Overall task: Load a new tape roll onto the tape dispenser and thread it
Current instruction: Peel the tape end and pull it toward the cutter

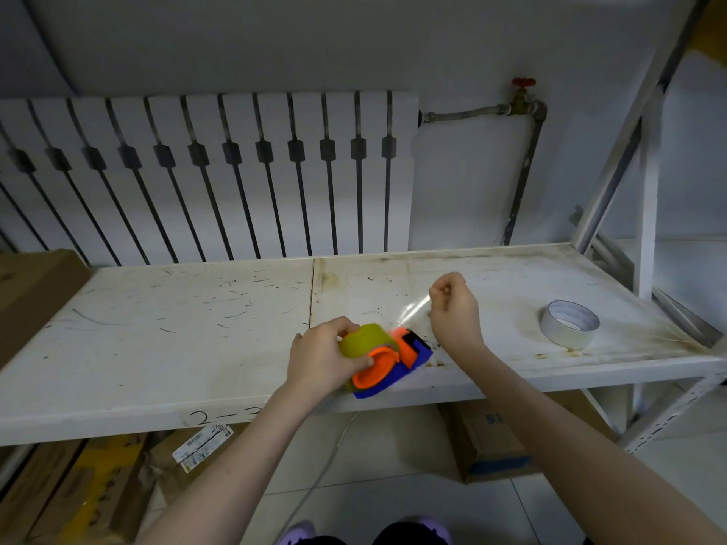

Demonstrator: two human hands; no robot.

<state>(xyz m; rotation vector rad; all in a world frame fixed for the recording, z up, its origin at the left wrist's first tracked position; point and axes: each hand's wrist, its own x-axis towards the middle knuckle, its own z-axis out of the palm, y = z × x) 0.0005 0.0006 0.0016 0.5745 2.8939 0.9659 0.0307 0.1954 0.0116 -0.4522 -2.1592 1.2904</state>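
My left hand (322,359) clamps the dispenser (387,367) at the front edge of the table (157,328), fingers wrapped over the yellowish roll (364,342) seated on its orange hub. My right hand (452,308) pinches the free end of the clear tape (411,310), fingers pressed together, the strip drawn up and away past the cutter end. To thread well, I judge I should keep the strip taut and flat, sticky side off my skin, then lower it straight across the blade. A white roll (569,323) sits well apart to the right.
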